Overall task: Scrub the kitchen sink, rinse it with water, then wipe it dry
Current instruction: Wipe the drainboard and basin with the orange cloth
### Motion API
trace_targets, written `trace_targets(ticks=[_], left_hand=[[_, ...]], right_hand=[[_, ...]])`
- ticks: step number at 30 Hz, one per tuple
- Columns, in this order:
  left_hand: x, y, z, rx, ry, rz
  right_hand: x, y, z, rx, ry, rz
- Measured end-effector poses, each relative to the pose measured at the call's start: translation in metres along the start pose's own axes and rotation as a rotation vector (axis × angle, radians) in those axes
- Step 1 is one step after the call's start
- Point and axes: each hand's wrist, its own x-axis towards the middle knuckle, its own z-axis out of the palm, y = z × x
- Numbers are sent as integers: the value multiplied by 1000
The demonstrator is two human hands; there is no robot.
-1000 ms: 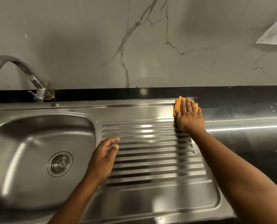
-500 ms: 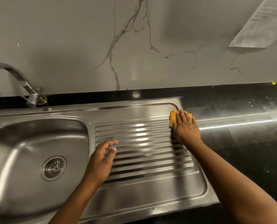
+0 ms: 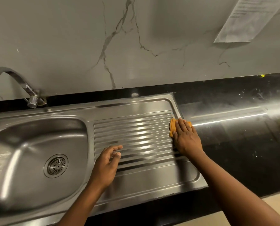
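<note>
A stainless steel sink [image 3: 30, 160] has its basin at the left with a round drain [image 3: 56, 165], and a ribbed drainboard [image 3: 136, 137] at the right. My right hand [image 3: 185, 137] presses flat on a folded orange cloth [image 3: 173, 128] at the drainboard's right edge; only the cloth's left and far edges show past the fingers. My left hand [image 3: 107, 163] hovers over the drainboard's near left part with fingers loosely curled, holding nothing.
A curved metal tap [image 3: 13, 82] stands at the back left. Black countertop [image 3: 242, 144] runs to the right of the sink. A marble-look wall [image 3: 136, 38] rises behind, with a paper sheet [image 3: 250, 18] stuck at the upper right.
My right hand has slid the orange cloth from the drainboard's far right corner toward me along the right edge. The left hand has stayed roughly in place.
</note>
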Motion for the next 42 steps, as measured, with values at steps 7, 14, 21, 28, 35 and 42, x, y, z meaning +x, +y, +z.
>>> trace_targets(ticks=[7,14,21,28,35,42], left_hand=[[-19,6,-3,38,-57,18],[-39,-3,-13,65,-80,65],[-51,-3,-15,100,-127,85],[-65,-12,-25,116,-147,90],[-75,-23,-32,120,-188,96],[-78,-19,-21,130,-242,129]], right_hand=[[-51,1,5,31,10,29],[-108,5,16,52,-25,70],[-154,1,21,99,-23,115],[-189,0,35,175,48,163],[-211,-46,54,124,175,221],[-221,-77,21,492,273,237]])
